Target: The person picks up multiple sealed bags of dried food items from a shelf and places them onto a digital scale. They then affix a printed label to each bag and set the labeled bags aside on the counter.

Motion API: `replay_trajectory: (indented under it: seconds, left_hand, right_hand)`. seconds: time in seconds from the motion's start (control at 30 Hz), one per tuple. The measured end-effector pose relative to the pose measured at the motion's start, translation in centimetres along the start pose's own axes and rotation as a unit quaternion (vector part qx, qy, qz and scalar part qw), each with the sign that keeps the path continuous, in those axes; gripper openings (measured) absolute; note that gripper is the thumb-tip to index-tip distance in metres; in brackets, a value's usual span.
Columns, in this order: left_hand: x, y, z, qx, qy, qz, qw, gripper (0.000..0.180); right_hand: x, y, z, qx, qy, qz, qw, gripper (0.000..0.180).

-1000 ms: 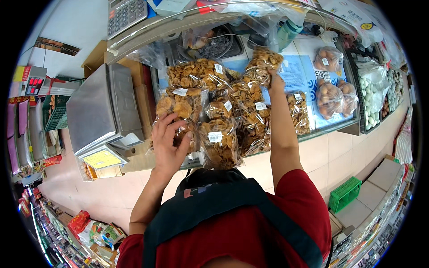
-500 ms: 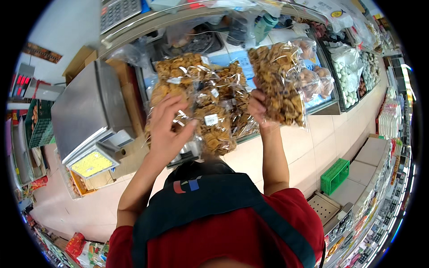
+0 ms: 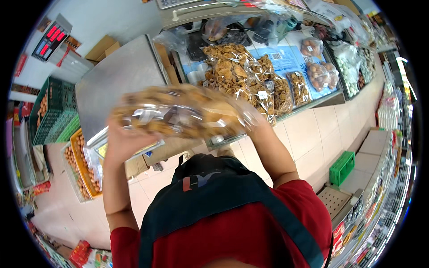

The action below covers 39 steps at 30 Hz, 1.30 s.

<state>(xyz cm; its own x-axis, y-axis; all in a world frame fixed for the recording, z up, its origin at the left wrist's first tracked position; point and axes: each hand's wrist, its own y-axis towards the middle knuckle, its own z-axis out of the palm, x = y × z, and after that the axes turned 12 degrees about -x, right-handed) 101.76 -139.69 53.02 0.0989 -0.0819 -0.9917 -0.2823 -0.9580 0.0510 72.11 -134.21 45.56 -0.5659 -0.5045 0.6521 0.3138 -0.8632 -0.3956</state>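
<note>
A long clear bag of brown dried pieces (image 3: 178, 111), smeared by motion, is held up level in front of me above the counter's near edge. My left hand (image 3: 125, 140) grips its left end, with the thumb along the lower side. At the other end my right hand (image 3: 255, 121) is closed on the bag, its fingers partly hidden by the plastic and blur. Beyond the bag, more clear bags of brown dried pieces (image 3: 230, 67) lie heaped on the counter. A smaller bag of them (image 3: 299, 88) lies apart to the right.
To the left stands a steel-topped cabinet (image 3: 118, 76), with a red-digit scale display (image 3: 52, 40) behind. Trays of eggs (image 3: 80, 161) and a dark green crate (image 3: 56, 107) are further left. Bagged round brown items (image 3: 319, 76) lie right; a green basket (image 3: 342, 168) sits lower right.
Both hands have moved left, and the bag from my right hand is now stretched between them. My left hand has left the heap and holds the bag's left end. The view has shifted left.
</note>
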Motion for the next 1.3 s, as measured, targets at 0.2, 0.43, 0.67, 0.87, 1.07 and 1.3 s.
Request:
replay_trajectory:
  seconds: [0.2,0.43,0.67,0.87,1.07,1.3]
  left_hand:
    - [2.1,2.2,-8.2,-0.357,0.27,0.199,0.872,0.057]
    - [5.7,4.7,-8.1,-0.329,0.541,0.345,0.693,0.054]
    - [6.7,1.8,-2.9,-0.298,0.582,0.272,0.706,0.056]
    - [5.1,1.2,0.2,-0.335,0.546,0.27,0.719,0.053]
    - [3.2,1.5,3.4,-0.336,0.531,0.277,0.727,0.046]
    - [2.1,1.7,6.0,-0.32,0.472,0.294,0.767,0.036]
  right_hand:
    - [8.0,2.6,-10.6,-0.475,-0.181,-0.234,0.829,0.032]
    - [10.6,5.1,-33.8,-0.567,-0.511,-0.043,0.645,0.096]
    - [12.0,7.9,-34.6,-0.515,-0.53,0.022,0.674,0.122]
    - [12.4,8.6,-38.4,-0.412,-0.469,0.099,0.775,0.141]
    - [12.7,5.3,-37.3,-0.425,-0.446,-0.003,0.788,0.1]
    - [16.3,-6.2,-31.1,-0.522,-0.101,-0.241,0.812,0.046]
